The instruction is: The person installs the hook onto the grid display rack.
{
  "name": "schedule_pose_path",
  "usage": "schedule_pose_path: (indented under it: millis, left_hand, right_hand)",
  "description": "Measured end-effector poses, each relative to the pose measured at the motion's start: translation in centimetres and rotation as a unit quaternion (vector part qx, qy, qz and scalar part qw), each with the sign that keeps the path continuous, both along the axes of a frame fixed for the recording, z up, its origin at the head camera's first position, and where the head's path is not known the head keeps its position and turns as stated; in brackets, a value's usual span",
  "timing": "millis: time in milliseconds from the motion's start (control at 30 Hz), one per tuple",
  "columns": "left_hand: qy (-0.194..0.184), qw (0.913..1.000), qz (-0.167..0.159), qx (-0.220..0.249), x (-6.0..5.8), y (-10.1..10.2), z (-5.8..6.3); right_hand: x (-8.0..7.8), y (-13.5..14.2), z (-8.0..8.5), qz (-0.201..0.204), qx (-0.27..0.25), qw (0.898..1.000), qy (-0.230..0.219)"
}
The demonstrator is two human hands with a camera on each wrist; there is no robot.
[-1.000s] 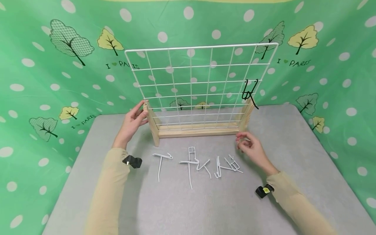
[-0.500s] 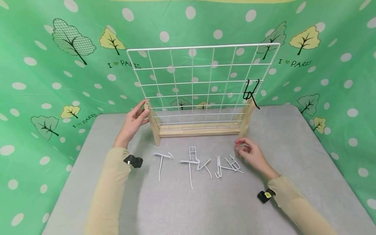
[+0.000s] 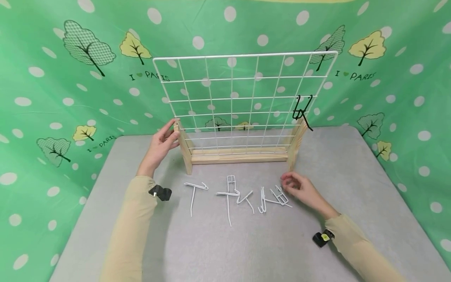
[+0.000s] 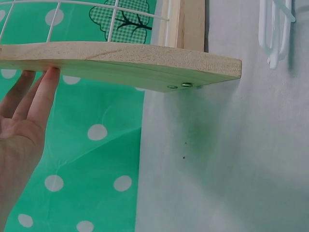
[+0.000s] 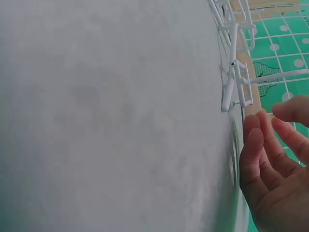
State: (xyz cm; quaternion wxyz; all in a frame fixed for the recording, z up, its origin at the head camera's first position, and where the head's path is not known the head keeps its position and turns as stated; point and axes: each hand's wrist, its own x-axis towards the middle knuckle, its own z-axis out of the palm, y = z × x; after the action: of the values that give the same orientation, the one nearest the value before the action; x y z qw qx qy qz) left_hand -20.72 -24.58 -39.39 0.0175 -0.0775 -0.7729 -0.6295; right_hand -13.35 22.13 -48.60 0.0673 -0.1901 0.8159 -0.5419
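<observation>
1 black hook (image 3: 300,114) hangs at the right of the rack (image 3: 239,158); white hooks (image 3: 228,194) lie on the tabletop (image 3: 229,254) in front. your left hand (image 3: 160,144) rests unclenched against the side post (image 3: 183,147); your right hand (image 3: 301,189), fingers loosely bent and free, is near the hooks.

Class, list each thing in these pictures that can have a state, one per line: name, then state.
stand, upright on the table
grid, standing up in the stand
black hook, hung on the grid near its right edge
white hooks, off the grid, loose on the table
left hand, touching the stand's left side
right hand, holding nothing, near the rightmost white hooks
curtain, hanging behind the table
</observation>
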Motion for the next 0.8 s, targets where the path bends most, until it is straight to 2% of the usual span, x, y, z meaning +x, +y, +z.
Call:
schedule_pose_path:
  millis: [467,667,800]
  left_hand:
    - [0.009,1.0000,-0.002,0.003,0.25,0.16,0.08]
    - [0.010,0.9999,0.000,0.005,0.30,0.18,0.12]
    - [0.012,0.9999,0.001,0.009,0.29,0.15,0.18]
  right_hand:
    - [0.41,0.46,-0.07,0.023,0.033,0.998,-0.049]
    - [0.42,0.39,0.21,0.037,0.043,0.997,-0.049]
    - [0.26,0.19,0.17,0.050,0.040,0.997,-0.032]
